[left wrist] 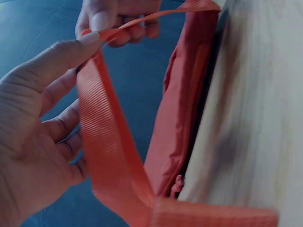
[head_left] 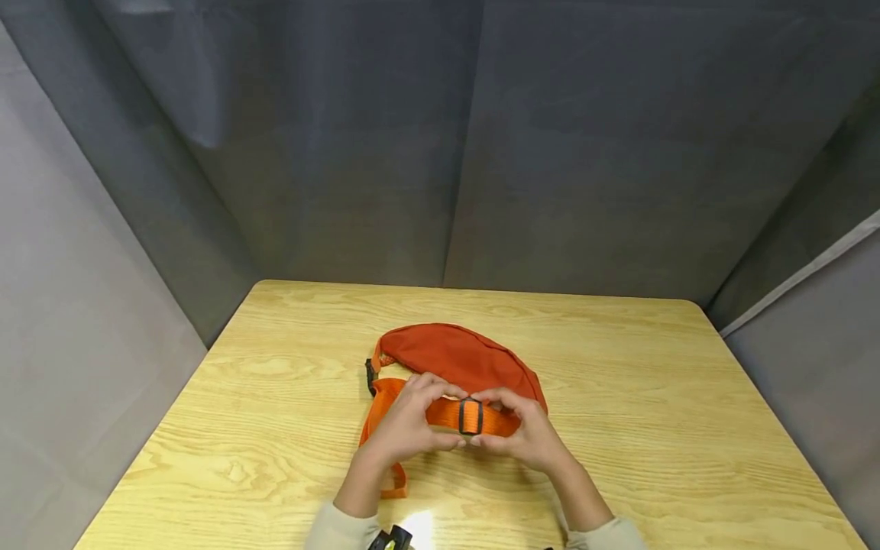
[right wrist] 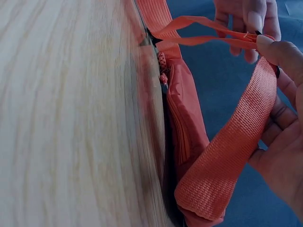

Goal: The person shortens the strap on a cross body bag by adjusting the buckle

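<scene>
An orange-red waist bag [head_left: 457, 355] lies on the table with its orange strap [head_left: 443, 412] raised in front. Across the strap sits a black slider buckle [head_left: 470, 417], held from both sides. My left hand [head_left: 409, 420] pinches its left end between thumb and fingers. From the other side, my right hand [head_left: 529, 431] pinches the right end. In the left wrist view, the webbing [left wrist: 102, 118] hangs as a loop below the left thumb. A zipper pull [right wrist: 163, 71] shows on the bag in the right wrist view. The fingertips partly hide the slider.
The wooden table [head_left: 653, 397] extends on both sides of the bag. A black clip buckle [head_left: 370, 377] lies at the bag's left end. Near the left forearm, a strap loop [head_left: 396, 489] rests on the wood. Grey curtains [head_left: 584, 153] stand behind and beside the table.
</scene>
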Demonstrator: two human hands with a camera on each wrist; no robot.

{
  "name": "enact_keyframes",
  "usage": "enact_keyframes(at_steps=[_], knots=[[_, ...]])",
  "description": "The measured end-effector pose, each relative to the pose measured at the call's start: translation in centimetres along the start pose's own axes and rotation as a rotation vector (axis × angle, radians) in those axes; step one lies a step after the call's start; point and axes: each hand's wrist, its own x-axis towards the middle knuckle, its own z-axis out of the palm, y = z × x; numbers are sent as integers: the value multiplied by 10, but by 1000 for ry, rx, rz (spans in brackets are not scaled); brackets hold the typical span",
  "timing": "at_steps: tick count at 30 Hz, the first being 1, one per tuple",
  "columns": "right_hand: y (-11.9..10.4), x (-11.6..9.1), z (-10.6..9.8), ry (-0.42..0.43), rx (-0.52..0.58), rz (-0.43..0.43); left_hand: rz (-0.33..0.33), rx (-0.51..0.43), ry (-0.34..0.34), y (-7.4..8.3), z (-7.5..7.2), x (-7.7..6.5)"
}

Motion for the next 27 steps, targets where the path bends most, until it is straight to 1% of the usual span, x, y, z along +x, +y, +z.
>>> enact_keyframes(at_steps=[3, 6, 9, 10, 14, 18, 22, 24, 27], knots=[[0, -1, 1, -23, 10, -6, 4, 22, 10, 0, 3, 0], [3, -4, -3, -77, 52, 39, 11, 24, 33, -2, 4, 0], [10, -10, -13, -116, 93, 101, 18, 17, 54, -5, 4, -1], [13, -12, -16, -117, 105, 122, 19, 10, 55, -5, 4, -1], [20, -18, -25, -101, 127, 159, 14, -19, 44, -6, 4, 0], [22, -18, -25, -77, 146, 208, 10, -47, 32, -7, 6, 0], [23, -17, -22, -60, 165, 215, -5, -65, 32, -9, 9, -1], [24, -17, -21, -57, 177, 210, 4, -75, 29, -10, 12, 0], [24, -14, -19, -57, 186, 218, 44, -92, 21, -12, 16, 2]])
